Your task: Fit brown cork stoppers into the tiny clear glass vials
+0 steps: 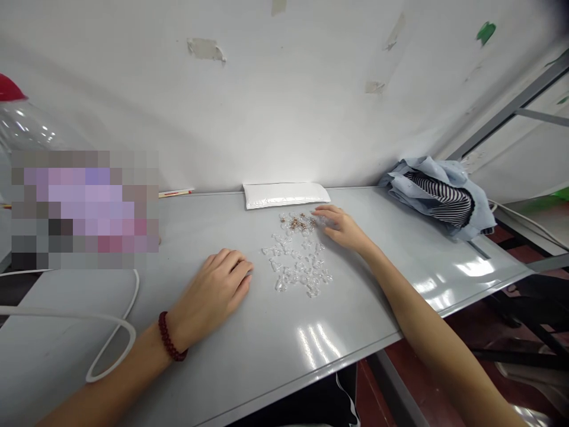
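Several small clear pieces (304, 273) lie scattered over the middle of the grey table (267, 350). Behind them is a small group of brown bits (299, 223) among more clear pieces. My right hand (342, 228) reaches to the right side of this group, fingers stretched and a little bent, the tips near the clear pieces; whether they touch any is too small to tell. My left hand (222, 281), below a dark red beaded bracelet (168, 341), rests on the table left of the pieces. Its fingers are curled, and something greyish, mostly hidden, shows by the fingertips.
A white padded packet (287, 194) lies against the wall behind the pieces. Folded blue and striped cloth (440, 196) is at the back right. On the left are a white cable (128, 323), a clear bottle with a red cap (26, 121) and a blurred-out area.
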Available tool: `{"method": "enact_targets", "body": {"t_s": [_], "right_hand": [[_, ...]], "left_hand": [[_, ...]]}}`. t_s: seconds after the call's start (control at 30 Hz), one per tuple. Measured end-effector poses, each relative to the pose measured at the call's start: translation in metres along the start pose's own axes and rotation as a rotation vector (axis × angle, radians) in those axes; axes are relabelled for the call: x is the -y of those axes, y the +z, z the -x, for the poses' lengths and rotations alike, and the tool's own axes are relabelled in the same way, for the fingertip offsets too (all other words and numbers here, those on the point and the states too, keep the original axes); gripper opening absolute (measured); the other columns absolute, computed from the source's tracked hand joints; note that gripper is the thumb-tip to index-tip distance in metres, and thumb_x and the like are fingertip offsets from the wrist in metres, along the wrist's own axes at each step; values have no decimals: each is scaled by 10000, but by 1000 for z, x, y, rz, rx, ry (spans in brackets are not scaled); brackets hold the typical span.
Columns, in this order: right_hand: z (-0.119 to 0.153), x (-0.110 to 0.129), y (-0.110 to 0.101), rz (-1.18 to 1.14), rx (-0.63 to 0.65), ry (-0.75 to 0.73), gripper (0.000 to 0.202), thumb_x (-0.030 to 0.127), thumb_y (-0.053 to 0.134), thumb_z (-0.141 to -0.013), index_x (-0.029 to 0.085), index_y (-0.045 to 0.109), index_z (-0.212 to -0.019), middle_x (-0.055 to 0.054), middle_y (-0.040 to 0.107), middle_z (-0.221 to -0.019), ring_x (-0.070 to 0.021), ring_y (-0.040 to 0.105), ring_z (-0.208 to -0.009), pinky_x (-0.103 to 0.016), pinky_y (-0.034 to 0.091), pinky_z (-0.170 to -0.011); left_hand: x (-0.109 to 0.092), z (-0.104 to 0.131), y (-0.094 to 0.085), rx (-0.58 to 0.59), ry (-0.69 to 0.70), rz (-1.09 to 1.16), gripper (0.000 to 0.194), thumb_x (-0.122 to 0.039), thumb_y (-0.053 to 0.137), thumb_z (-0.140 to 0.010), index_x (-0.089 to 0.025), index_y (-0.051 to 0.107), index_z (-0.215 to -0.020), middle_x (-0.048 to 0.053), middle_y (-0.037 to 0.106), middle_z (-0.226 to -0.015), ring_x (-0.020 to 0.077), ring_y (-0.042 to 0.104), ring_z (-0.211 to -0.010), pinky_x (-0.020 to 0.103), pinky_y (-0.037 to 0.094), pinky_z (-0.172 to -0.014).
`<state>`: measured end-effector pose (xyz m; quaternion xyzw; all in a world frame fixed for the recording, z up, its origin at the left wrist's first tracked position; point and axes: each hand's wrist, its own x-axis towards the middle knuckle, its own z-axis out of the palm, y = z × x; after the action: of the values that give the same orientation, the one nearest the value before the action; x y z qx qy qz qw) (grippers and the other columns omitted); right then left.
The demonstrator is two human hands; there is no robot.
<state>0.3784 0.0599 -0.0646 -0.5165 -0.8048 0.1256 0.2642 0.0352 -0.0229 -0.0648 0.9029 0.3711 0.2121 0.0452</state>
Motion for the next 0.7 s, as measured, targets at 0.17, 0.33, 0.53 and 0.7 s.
{"method": "enact_targets", "body": {"t_s": [0.17,0.33,0.53,0.7], "right_hand": [[0,16,4,-87,56,-2,285,179,518,-846,188,734,-1031,-106,681,-1079,-214,642,-859,-401,534,-792],[5,31,2,-115,130,4,178,202,578,-841,194,727,-937,-68,672,-954,-165,614,-727,-338,527,-704],[13,58,10,-119,-61,-125,116,170,604,-853,194,694,-923,-63,691,-904,-193,642,-838,-325,524,-697],[29,114,24,-435,-73,-285,141,167,636,-894,213,686,-1017,-33,705,-929,-138,651,-788,-293,538,-729]], "left_hand": [[-1,-1,-1,19,-12,-7,200,-151,401,-968,-153,600,-944,76,606,-961,222,545,-899,389,445,-780],[-2,-2,-2,44,-29,0,200,-154,405,-971,-150,600,-929,71,607,-949,222,542,-896,389,449,-777],[-8,-5,-3,-15,-47,36,149,-162,451,-971,-144,595,-1003,78,629,-985,229,550,-936,391,461,-817],[-32,-10,-8,-135,31,23,189,-224,492,-985,-108,557,-1119,102,653,-1015,242,568,-933,387,461,-800]]}}
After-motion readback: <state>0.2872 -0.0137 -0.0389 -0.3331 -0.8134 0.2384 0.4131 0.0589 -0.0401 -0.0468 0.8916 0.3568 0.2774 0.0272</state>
